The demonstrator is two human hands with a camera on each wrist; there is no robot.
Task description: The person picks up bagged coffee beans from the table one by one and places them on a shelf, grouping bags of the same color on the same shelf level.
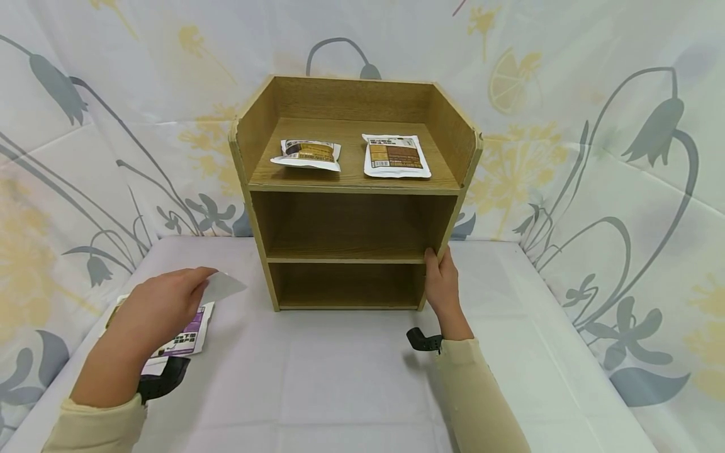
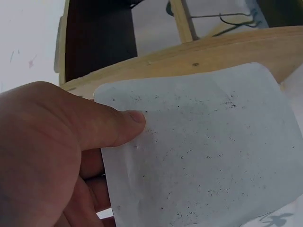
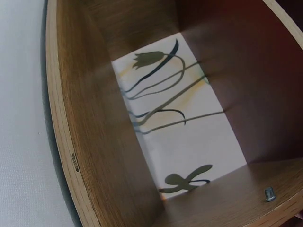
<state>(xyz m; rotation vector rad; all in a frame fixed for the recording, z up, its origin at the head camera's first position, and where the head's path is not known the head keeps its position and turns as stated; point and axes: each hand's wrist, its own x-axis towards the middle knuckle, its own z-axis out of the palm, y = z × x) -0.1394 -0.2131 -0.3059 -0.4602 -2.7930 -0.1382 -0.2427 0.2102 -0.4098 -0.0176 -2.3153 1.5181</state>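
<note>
In the head view my left hand is at the left, over the white cloth. The left wrist view shows its thumb on the plain white back of a flat packet, with the other fingers behind the packet. A packet with purple print shows partly from under that hand. My right hand grips the right side panel of a small wooden shelf, around the height of its middle board. On the top board lie a gold-labelled packet and a brown-labelled packet.
The shelf stands upright on a white cloth, near a flower-printed backdrop. Its interior shows brown panels and a small metal peg in the right wrist view. Dark wrist cameras sit on both wrists.
</note>
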